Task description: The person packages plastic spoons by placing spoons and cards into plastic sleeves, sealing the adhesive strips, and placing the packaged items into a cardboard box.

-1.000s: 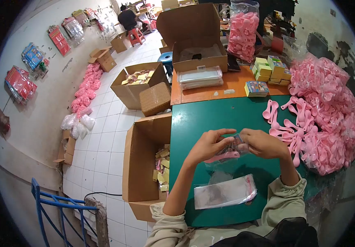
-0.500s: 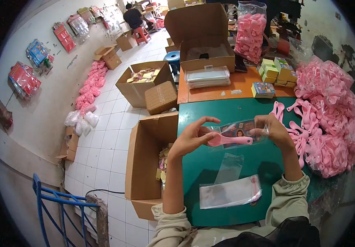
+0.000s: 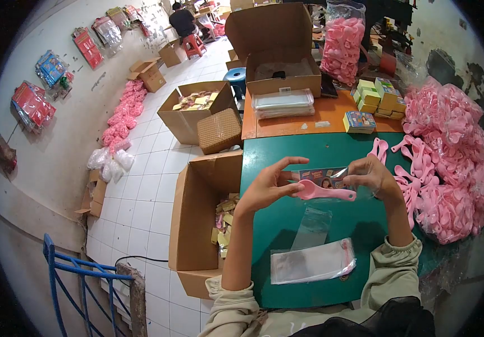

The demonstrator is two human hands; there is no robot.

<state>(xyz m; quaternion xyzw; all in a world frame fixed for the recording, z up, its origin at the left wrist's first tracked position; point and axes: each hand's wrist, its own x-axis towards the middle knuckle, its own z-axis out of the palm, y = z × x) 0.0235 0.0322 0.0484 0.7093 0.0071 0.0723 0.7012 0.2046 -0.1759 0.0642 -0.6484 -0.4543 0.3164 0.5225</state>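
Two bare hands worked over a green table [image 3: 270, 150], holding between them a pink spoon [image 3: 333, 193] and a printed card [image 3: 316, 173] with clear film [image 3: 343, 173]. The left hand [image 3: 265, 188] was pinched on the bowl end of the spoon; the right hand [image 3: 378, 175] was closed on the film at the card's other end. Gripping opposite ends seemed to keep the card spread, its print towards the wearer, with the spoon lengthwise along it. Whether the spoon lay inside the film, I could not tell.

Just below lay a single clear sleeve [image 3: 315, 223], touching a stack of sleeves [image 3: 308, 265], close to the body, probably for easy reach. Loose spoons [image 3: 416, 160] lay beyond the right hand, and a bulky heap of bagged spoons [image 3: 450, 129] crowded that side, leaving the right elbow less room. A tall carton [image 3: 188, 224] stood along the left edge. Behind, an open box [image 3: 284, 85] and card stacks [image 3: 359, 123] bounded the far side; a person [image 3: 182, 23] sat well apart.
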